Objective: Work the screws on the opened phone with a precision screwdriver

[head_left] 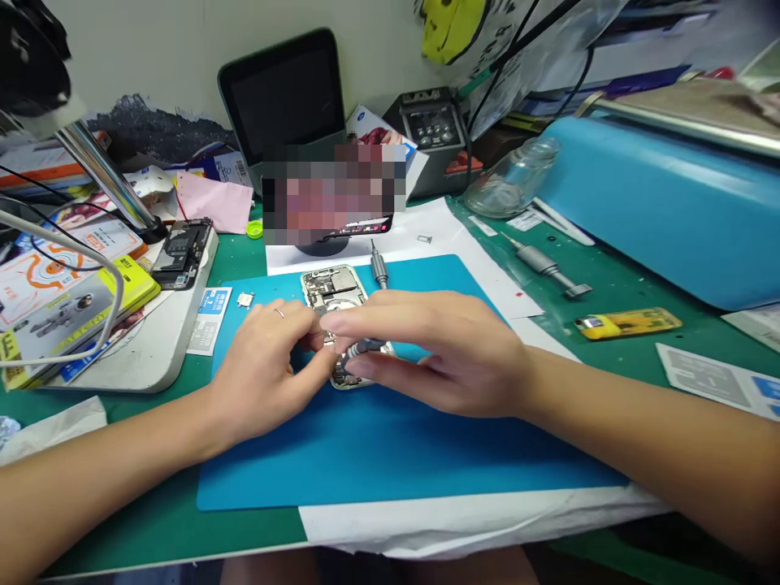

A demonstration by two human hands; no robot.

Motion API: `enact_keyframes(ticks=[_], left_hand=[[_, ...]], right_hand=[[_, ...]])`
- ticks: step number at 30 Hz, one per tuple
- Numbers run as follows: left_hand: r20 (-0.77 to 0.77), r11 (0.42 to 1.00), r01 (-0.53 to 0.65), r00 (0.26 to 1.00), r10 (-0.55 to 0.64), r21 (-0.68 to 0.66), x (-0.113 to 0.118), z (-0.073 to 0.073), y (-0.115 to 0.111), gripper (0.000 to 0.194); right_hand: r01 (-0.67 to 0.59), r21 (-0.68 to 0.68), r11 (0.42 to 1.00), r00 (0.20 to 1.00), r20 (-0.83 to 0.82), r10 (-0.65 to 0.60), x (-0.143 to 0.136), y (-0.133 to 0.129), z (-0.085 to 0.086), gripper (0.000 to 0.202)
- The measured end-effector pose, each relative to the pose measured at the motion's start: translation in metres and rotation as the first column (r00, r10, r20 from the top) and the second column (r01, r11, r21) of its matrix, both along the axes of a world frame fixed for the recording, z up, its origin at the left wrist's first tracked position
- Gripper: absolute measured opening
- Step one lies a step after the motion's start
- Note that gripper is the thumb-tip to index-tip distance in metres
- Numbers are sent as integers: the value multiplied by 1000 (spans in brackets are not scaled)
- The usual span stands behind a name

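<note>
An opened phone (334,284) with its inner parts showing lies on a blue mat (366,463). My left hand (274,357) rests at the phone's left side, its thumb and fingers drawn together over the phone's middle; whatever is between the fingertips is too small to tell. From the right, my right hand (439,349) reaches over the phone, closed on a dark tool (366,347) held between thumb and fingers. The tool's tip is hidden. A grey screwdriver (379,266) lies just beyond the phone.
Left are a small metal part (245,300), boxes and another opened phone (181,253) on a white base. Behind stand a dark-screened device (283,97) and a glass jar (512,179). Right are another screwdriver (542,264), a yellow item (630,322) and a blue roll (658,211).
</note>
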State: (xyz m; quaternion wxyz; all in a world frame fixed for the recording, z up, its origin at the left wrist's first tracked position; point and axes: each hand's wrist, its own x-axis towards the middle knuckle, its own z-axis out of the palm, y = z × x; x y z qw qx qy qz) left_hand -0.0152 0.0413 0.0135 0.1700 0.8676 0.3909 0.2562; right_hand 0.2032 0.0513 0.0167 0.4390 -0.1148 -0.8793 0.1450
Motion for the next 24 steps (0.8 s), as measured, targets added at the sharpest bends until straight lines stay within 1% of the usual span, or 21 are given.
enact_keyframes(ticks=[2, 5, 7, 8, 10, 11, 13, 15, 17, 19, 20, 22, 23, 24], left_hand=[[-13, 999, -24, 1000, 25, 25, 0, 1, 0, 25], [-56, 997, -61, 996, 64, 56, -1, 1, 1, 24], [-86, 995, -70, 993, 76, 69, -2, -1, 0, 21], [-100, 995, -67, 992, 74, 75, -3, -2, 0, 25], [-123, 995, -37, 991, 48, 90, -5, -4, -2, 31], [-132, 995, -12, 991, 25, 99, -5, -5, -2, 32], [-145, 991, 62, 988, -44, 120, -5, -4, -2, 32], [-155, 978, 156, 979, -135, 136, -2, 2, -2, 30], [-153, 958, 247, 962, -225, 144, 5, 15, -1, 28], [-132, 941, 308, 948, -290, 142, 14, 36, -3, 27], [-112, 936, 323, 944, -309, 137, 19, 48, -6, 30], [-71, 943, 316, 948, -309, 109, 29, 75, -13, 40], [-47, 953, 288, 957, -285, 90, 33, 88, -17, 40], [-20, 970, 230, 973, -229, 76, 38, 99, -22, 38]], right_hand=[[41, 17, 999, 996, -84, -39, -2, -1, 6, 35], [98, -18, 995, 968, -230, -99, 1, 0, 23, 46], [154, -64, 986, 948, -271, -166, 9, 0, 36, 47], [198, -83, 977, 940, -266, -213, 14, 1, 41, 45], [324, -119, 938, 920, -192, -342, 28, 0, 46, 37], [394, -154, 906, 904, -113, -413, 35, -2, 46, 35], [521, -245, 818, 853, 100, -513, 48, -6, 40, 35], [624, -284, 728, 778, 303, -550, 57, -10, 27, 36], [668, -276, 691, 739, 360, -569, 63, -13, 11, 35], [692, -273, 669, 715, 388, -581, 66, -13, -4, 34], [699, -274, 660, 708, 400, -583, 68, -12, -11, 34], [707, -277, 650, 698, 419, -581, 71, -10, -20, 34], [713, -273, 646, 692, 419, -587, 72, -10, -22, 34], [722, -265, 639, 684, 411, -602, 72, -11, -22, 35]])
